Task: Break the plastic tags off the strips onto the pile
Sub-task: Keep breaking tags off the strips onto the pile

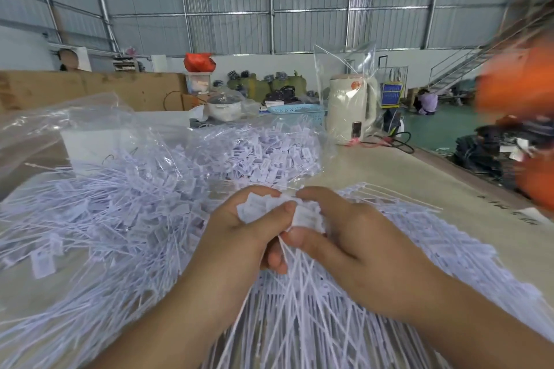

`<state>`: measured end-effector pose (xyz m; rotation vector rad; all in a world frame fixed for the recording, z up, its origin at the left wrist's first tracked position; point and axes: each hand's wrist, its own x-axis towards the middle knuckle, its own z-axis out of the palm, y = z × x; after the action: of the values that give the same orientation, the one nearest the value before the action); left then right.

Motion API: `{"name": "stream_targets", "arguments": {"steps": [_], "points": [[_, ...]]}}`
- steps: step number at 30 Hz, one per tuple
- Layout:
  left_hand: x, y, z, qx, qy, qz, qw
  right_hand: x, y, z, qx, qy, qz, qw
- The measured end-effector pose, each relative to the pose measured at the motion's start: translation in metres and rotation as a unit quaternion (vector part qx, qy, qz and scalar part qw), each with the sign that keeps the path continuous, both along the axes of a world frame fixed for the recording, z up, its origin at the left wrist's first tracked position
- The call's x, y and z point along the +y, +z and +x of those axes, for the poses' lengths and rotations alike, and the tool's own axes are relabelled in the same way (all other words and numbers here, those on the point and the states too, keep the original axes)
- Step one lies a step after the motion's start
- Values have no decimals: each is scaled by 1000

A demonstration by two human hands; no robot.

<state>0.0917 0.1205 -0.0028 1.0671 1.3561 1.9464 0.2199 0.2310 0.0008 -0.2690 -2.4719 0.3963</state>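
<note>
1. Head view: corrugated metal walls (227,3) with steel framing close off a large workshop; a pale tabletop (419,189) fills the foreground, and a green floor (434,126) lies beyond its right edge.
2. Two hands meet over the middle of the table. The left hand (239,237) has its fingers curled round a white bunch of tags (263,207), thumb pressed on top.
3. The right hand (344,237) pinches the same bunch from the other side, thumb under and fingers over, so both hands grip it together.
4. Thin white stems fan down from the bunch toward the camera, over a layer of strips (299,323) lying on the table; they are too many and too blurred to count.
5. One loose pile (99,219) of separated tags spreads to the left of the hands, each tag a small rectangle with printing too small to read.
6. One clear plastic bag (263,153) behind the hands holds more tags; another crumpled clear sheet (45,126) lies at far left.
7. One cream electric kettle (350,108) stands at the table's far end, with a clear bag upright behind it and a red mark on its body that cannot be read.
8. One blue basket (296,109) and one lidded pot (224,105) sit left of the kettle.
9. Dark handwriting on the tabletop at right is illegible, and a blurred orange shape (515,84) is cut off by the right edge.
</note>
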Motion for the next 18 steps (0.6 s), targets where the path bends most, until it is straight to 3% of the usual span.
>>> {"name": "stream_targets", "arguments": {"steps": [4, 8, 14, 18], "points": [[-1, 0, -7, 34, -61, -20, 997, 3, -1, 4, -41, 17, -5, 999], [1, -3, -9, 85, -31, -55, 994, 3, -3, 2, -81, 21, 8, 996], [2, -1, -11, 39, 7, -42, 998, 8, -1, 4, -71, 91, -124, 986], [2, 0, -16, 9, 34, -32, 999, 13, -2, 5, -96, 47, -122, 987]]}}
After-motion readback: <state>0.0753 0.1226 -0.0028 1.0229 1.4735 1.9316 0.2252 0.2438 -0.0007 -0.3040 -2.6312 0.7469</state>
